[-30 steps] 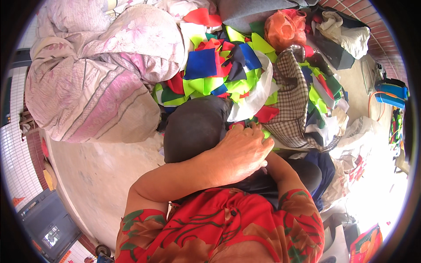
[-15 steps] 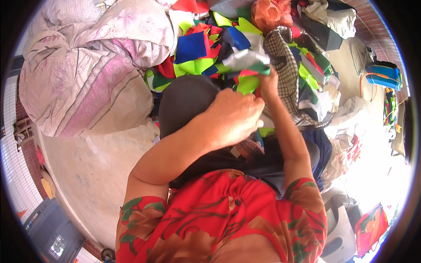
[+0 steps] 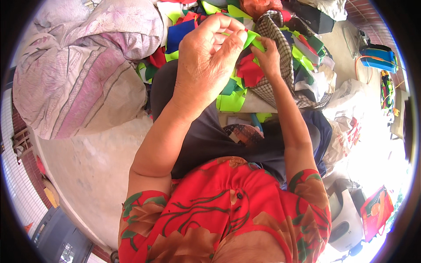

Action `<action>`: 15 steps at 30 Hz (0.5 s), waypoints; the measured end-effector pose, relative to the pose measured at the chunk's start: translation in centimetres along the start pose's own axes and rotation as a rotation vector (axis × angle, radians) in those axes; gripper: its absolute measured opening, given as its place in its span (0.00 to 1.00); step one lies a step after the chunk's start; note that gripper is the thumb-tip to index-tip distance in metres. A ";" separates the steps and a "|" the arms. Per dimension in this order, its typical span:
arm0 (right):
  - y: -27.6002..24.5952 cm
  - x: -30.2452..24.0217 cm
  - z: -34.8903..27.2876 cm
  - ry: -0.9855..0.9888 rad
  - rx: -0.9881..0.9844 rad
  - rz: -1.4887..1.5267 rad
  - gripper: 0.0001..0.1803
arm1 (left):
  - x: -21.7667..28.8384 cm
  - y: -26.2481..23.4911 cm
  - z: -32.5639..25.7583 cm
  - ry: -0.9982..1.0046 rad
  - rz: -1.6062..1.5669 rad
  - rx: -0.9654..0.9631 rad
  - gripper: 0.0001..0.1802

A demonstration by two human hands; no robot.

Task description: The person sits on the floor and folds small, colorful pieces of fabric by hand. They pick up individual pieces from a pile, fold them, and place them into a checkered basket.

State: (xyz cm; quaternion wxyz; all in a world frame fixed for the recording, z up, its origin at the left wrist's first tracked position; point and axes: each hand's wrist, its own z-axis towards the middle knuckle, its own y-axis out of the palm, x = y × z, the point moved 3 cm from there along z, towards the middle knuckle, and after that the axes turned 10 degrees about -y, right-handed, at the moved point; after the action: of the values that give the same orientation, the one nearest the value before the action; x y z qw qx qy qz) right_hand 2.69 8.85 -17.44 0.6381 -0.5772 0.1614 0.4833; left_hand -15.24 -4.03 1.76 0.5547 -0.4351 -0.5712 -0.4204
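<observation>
My left hand [image 3: 208, 63] is raised in front of the scrap pile, its thumb and fingers pinched together. A lime-green cloth scrap [image 3: 251, 38] runs from its fingertips to my right hand [image 3: 268, 57], which pinches the other end. Part of the scrap is hidden behind the left fingers. Just below the hands lie a red cloth scrap [image 3: 251, 72] and another lime-green piece [image 3: 231, 101]. A blue scrap [image 3: 177, 35] shows behind my left hand, among several coloured pieces.
Left of the pile stands a large pale floral cloth bundle [image 3: 83, 74]. A checked cloth bag [image 3: 280, 65] with more scrap lies at the right. Farther right are a blue object [image 3: 378, 58] with an orange cord and crumpled whitish sacking [image 3: 344, 109]. My crossed legs [image 3: 193, 140] lie below.
My left hand has moved up and forward, and its palm side shows more. The right hand has risen slightly; the pale, green and red scraps beside it are no longer in its grip.
</observation>
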 end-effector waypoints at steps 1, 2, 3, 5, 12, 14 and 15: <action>0.4 1.2 -1.6 0.116 -0.034 0.111 0.18 | 0.0 -0.1 0.1 0.004 -0.023 -0.010 0.08; 1.0 2.0 -3.2 0.231 -0.070 0.223 0.16 | 0.0 -0.2 0.0 -0.018 -0.037 -0.003 0.08; 1.6 2.5 -5.2 0.299 -0.092 0.264 0.13 | 0.1 -0.4 -0.1 -0.040 -0.051 0.005 0.08; 3.8 5.8 -9.3 0.529 -0.145 0.396 0.11 | 0.3 -0.4 -0.2 -0.071 -0.069 0.015 0.08; 9.3 12.9 -20.2 1.177 -0.140 0.359 0.40 | 0.6 -0.3 0.0 -0.029 -0.049 -0.026 0.07; 10.0 13.4 -21.0 1.210 -0.005 0.250 0.43 | 0.6 -0.4 0.0 -0.014 0.006 -0.038 0.06; 10.3 13.7 -21.2 1.237 0.024 0.292 0.41 | 0.6 -0.4 0.1 -0.010 -0.026 -0.043 0.06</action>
State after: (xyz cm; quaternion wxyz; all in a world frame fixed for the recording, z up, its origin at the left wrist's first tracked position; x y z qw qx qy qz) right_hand 8.46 -5.54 -39.90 0.3608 -0.7145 0.5826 0.1408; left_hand -15.62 -4.03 2.31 0.5370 -0.4417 -0.5701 -0.4376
